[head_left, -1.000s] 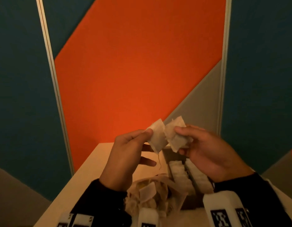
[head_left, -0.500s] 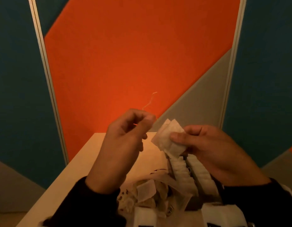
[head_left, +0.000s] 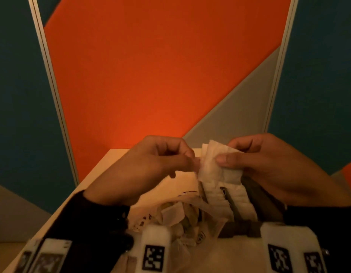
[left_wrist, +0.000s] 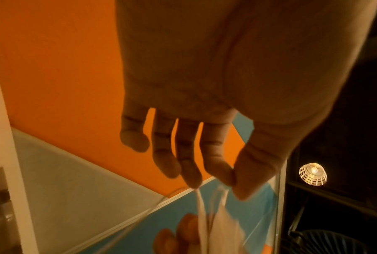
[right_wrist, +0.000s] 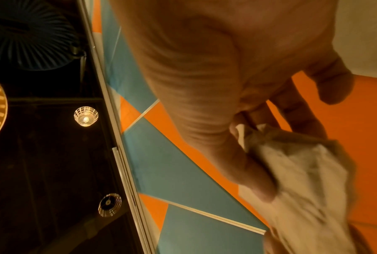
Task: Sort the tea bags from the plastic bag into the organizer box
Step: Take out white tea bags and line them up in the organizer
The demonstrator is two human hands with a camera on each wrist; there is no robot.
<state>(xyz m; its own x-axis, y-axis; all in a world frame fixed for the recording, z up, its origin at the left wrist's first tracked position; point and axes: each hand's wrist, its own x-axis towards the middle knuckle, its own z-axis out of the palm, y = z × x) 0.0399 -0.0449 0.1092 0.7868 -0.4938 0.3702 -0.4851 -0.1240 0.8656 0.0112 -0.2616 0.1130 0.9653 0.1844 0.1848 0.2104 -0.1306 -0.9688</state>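
Observation:
My right hand (head_left: 230,158) holds a small stack of white tea bags (head_left: 214,166) above the table, thumb pressed on the front; the same tea bags (right_wrist: 302,180) show in the right wrist view under my right hand (right_wrist: 259,173). My left hand (head_left: 192,162) pinches the stack's left edge. In the left wrist view my left hand (left_wrist: 231,183) nips the tea bags (left_wrist: 218,211) between thumb and forefinger. Below stands the dark organizer box (head_left: 259,200) with rows of white tea bags (head_left: 218,200). A crumpled plastic bag (head_left: 151,205) holding more tea bags lies to its left.
The pale table (head_left: 103,174) ends at a wall of orange, teal and grey panels (head_left: 151,75). Its left edge runs diagonally past my left sleeve. White wrist cameras (head_left: 154,251) with marker tags fill the bottom of the head view.
Half a second ago my left hand was lifted away to the left with a loose thread above it. It has come back to the stack and pinches its left edge. My right hand kept its hold.

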